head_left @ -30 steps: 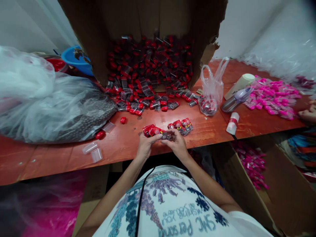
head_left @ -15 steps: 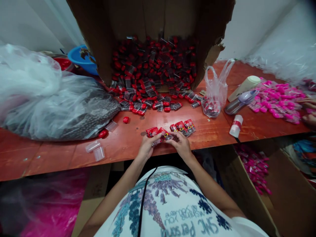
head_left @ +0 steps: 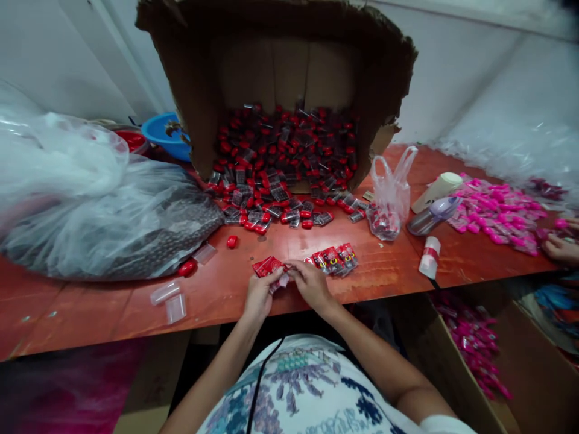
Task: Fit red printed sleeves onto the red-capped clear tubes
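In my left hand point(head_left: 261, 293) is a small fan of red printed cards point(head_left: 268, 265), pinched under the thumb above the table's front edge. My right hand point(head_left: 312, 284) has its fingertips closed at the right edge of these cards. Exactly what those fingertips grip is too small to make out. Just beyond my right hand lies a row of red-and-black packets point(head_left: 333, 259), overlapping one another. A single red cap point(head_left: 232, 242) rests farther back on the left.
A cardboard box point(head_left: 289, 66) on its side spills red-capped clear containers point(head_left: 280, 187). Left are a bulging plastic bag point(head_left: 108, 211) and clear empty cases point(head_left: 176, 308). Right stand a small bag point(head_left: 389, 199), a bottle point(head_left: 432, 216) and pink pieces point(head_left: 497, 211) beside another person's hand point(head_left: 561, 247).
The view has tilted up. My right hand has shifted from the packet held between both hands to the cards' edge. The packet row now reaches farther left, partly behind that hand.
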Tool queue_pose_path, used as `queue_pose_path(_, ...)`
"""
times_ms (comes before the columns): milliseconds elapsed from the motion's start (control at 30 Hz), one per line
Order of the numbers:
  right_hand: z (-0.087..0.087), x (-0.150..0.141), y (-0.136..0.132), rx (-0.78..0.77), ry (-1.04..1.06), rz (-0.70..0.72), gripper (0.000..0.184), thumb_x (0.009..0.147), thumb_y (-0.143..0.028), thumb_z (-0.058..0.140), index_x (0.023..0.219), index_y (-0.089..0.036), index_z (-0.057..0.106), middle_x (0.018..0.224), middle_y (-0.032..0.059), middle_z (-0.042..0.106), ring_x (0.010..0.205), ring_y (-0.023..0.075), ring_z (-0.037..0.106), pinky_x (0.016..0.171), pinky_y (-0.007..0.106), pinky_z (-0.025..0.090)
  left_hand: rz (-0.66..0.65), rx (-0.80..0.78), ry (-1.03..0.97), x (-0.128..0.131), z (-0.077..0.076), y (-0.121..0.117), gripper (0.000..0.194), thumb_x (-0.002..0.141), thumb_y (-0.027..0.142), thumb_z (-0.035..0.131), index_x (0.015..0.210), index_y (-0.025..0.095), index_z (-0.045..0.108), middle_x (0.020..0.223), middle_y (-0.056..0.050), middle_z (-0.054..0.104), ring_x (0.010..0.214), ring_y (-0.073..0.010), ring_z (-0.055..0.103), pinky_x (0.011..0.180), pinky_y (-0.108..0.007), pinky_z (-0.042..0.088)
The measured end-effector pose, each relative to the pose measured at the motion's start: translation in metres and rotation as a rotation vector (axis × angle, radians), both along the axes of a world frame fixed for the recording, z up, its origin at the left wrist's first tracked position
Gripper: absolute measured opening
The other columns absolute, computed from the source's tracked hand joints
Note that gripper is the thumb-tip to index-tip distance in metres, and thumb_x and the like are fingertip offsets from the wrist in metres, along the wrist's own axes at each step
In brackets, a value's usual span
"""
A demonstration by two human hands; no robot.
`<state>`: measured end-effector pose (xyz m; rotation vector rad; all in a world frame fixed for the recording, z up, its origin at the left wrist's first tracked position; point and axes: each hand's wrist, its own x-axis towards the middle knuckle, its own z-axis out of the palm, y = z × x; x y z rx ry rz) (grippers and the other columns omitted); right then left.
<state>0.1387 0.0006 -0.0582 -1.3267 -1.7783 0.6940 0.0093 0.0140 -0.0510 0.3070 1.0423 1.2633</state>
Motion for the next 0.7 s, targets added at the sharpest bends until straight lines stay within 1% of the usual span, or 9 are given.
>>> queue_pose_path(100,0.005,0.001,0.019,0.002,-0.134,0.104,0.04,0.088,-0.014,0.046,0.122,-0.031,0.055,0.098,-0.0004,0.071,0.087,0.0164,0.066,0.076,0.027,0.05,0.046,-0.001,0.007,-0.011,-0.002,0.005,0.027,0.048,0.008,0.082,0.069,0.01,0.065,0.063,-0.002,0.068,0.055,-0.0129,0.064,0.056,-0.023,0.054)
queue_pose_path(167,0.01,0.013,0.041,0.032,-0.231,0.107,0.043,0.087,-0.011,0.043,0.124,-0.031,0.053,0.097,0.0001,0.07,0.087,0.0162,0.065,0.077,0.027,0.05,0.088,-0.019,-0.02,-0.018,-0.001,0.007,0.023,0.052,0.007,0.08,0.067,0.011,0.063,0.061,-0.001,0.066,0.054,-0.0122,0.063,0.057,-0.024,0.054)
queue_pose_path(267,0.019,0.049,0.087,0.096,-0.433,-0.097,0.042,0.083,-0.008,0.045,0.121,-0.022,0.057,0.114,0.0094,0.063,0.105,0.0221,0.056,0.089,0.034,0.045,0.131,-0.049,-0.079,-0.027,0.003,0.008,0.019,0.058,0.007,0.078,0.066,0.012,0.062,0.06,0.001,0.064,0.055,-0.0121,0.063,0.063,-0.029,0.057)
queue_pose_path(333,0.022,0.076,0.115,-0.015,-0.616,-0.289,0.044,0.083,-0.008,0.047,0.125,-0.019,0.054,0.121,0.0155,0.057,0.109,0.0264,0.053,0.091,0.038,0.042,0.14,-0.057,-0.111,-0.031,0.007,0.008,0.018,0.06,0.007,0.077,0.067,0.012,0.061,0.061,0.001,0.064,0.055,-0.0122,0.063,0.063,-0.03,0.057)
queue_pose_path(433,0.019,0.102,0.141,-0.188,-0.726,-0.287,0.047,0.081,-0.021,0.061,0.127,-0.018,0.053,0.12,0.0176,0.056,0.105,0.0285,0.054,0.089,0.038,0.041,0.156,-0.092,-0.146,-0.032,0.01,0.007,0.016,0.063,0.007,0.075,0.067,0.013,0.061,0.061,0.001,0.063,0.055,-0.0116,0.063,0.063,-0.029,0.057)
queue_pose_path(500,0.014,0.106,0.144,-0.25,-0.734,-0.235,0.047,0.078,-0.036,0.066,0.12,-0.015,0.058,0.112,0.0171,0.058,0.099,0.028,0.057,0.085,0.035,0.042,0.155,-0.131,-0.183,-0.03,0.011,0.008,0.013,0.068,0.005,0.071,0.067,0.013,0.061,0.062,0.001,0.064,0.056,-0.0105,0.063,0.065,-0.029,0.057)
queue_pose_path(567,0.009,0.102,0.139,-0.265,-0.73,-0.21,0.042,0.079,-0.04,0.064,0.111,-0.013,0.063,0.109,0.0169,0.058,0.096,0.027,0.058,0.084,0.034,0.043,0.161,-0.181,-0.218,-0.028,0.012,0.008,0.013,0.073,0.004,0.066,0.066,0.012,0.06,0.062,0.0,0.064,0.057,-0.0098,0.063,0.068,-0.03,0.058)
queue_pose_path(633,0.008,0.096,0.128,-0.246,-0.723,-0.209,0.031,0.082,-0.029,0.06,0.108,-0.012,0.065,0.113,0.017,0.056,0.099,0.0264,0.057,0.087,0.034,0.042,0.162,-0.233,-0.247,-0.026,0.012,0.009,0.015,0.076,0.004,0.064,0.065,0.012,0.059,0.062,0.0,0.064,0.057,-0.0096,0.063,0.069,-0.029,0.058)
queue_pose_path(700,0.011,0.09,0.114,-0.184,-0.687,-0.233,0.03,0.082,-0.016,0.055,0.111,-0.012,0.064,0.12,0.0169,0.052,0.108,0.0266,0.053,0.093,0.035,0.04,0.152,-0.275,-0.276,-0.024,0.013,0.01,0.015,0.076,0.005,0.065,0.065,0.013,0.059,0.063,0.0,0.064,0.058,-0.01,0.063,0.069,-0.029,0.058)
